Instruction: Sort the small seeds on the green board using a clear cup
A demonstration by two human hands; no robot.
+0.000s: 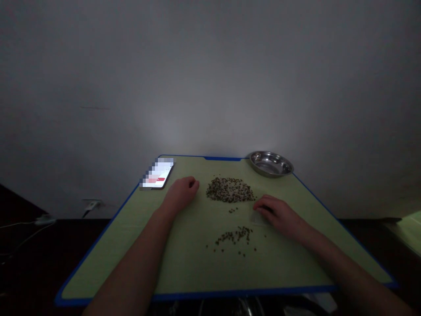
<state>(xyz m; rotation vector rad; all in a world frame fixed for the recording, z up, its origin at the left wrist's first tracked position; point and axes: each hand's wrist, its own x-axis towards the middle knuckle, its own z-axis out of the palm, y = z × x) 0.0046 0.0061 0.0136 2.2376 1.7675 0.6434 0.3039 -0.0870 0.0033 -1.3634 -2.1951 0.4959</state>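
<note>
A large heap of small dark brown seeds or dried pellets point(229, 189) lies on the table between my hands, with pale bits showing among them. Nearer to me is a smaller, looser scatter of the same dark pieces point(235, 237). My left hand point(183, 192) rests left of the heap, curled into a fist with nothing visible in it. At the heap's lower right edge, my right hand point(275, 211) has its thumb and fingers pinched together. Under those fingertips shows a faint, flat, see-through piece point(258, 220), whose kind is unclear.
The pale green table point(187, 263) has a blue rim. A shiny steel bowl point(270, 164) stands at its far right corner. On the far left lies a lit phone point(158, 173), partly pixelated. A grey wall point(210, 79) rises behind the table; a plugged socket point(92, 205) is low on the left.
</note>
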